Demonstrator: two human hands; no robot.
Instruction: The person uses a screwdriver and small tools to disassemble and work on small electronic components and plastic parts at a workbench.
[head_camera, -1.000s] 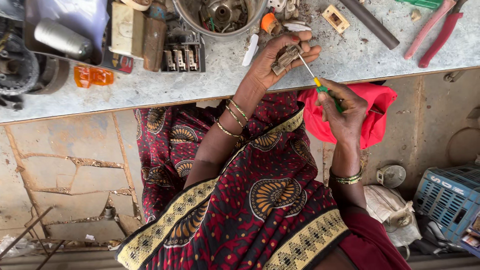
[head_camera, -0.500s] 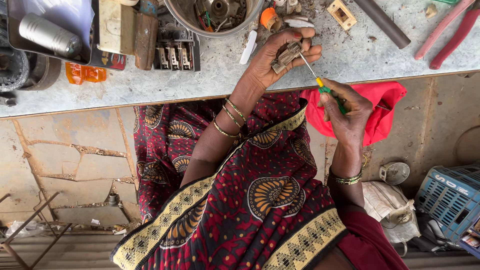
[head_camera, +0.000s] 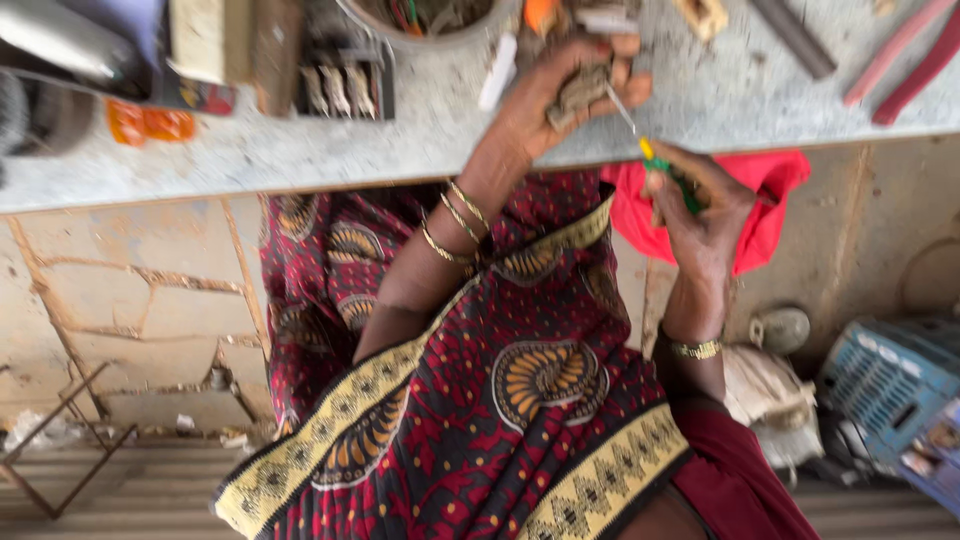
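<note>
In the head view, the left hand (head_camera: 560, 95) rests on the grey bench (head_camera: 300, 150), its fingers curled tight around a small brown metal part (head_camera: 583, 92) — the part sits in the palm, pinned by thumb and fingertips. The right hand (head_camera: 700, 205) hangs just off the bench edge, below and to the right of the left hand, closed around the green-and-yellow handle of a small screwdriver (head_camera: 655, 160). The thin shaft runs up and to the left from that hand, and its tip meets the brown part in the left hand.

Just behind the right hand lies a red cloth (head_camera: 770, 200), draped below the bench edge. Beyond the left hand, at the top of the view, stands a round metal bowl (head_camera: 430, 35) with loose bits inside; left of it sits a dark tray of small metal pieces (head_camera: 345, 85). Well right of both hands, a pair of red-handled pliers (head_camera: 905, 60) lies on the bench. Gold bangles (head_camera: 455, 220) ring the left wrist — the picture is somewhat blurred.
</note>
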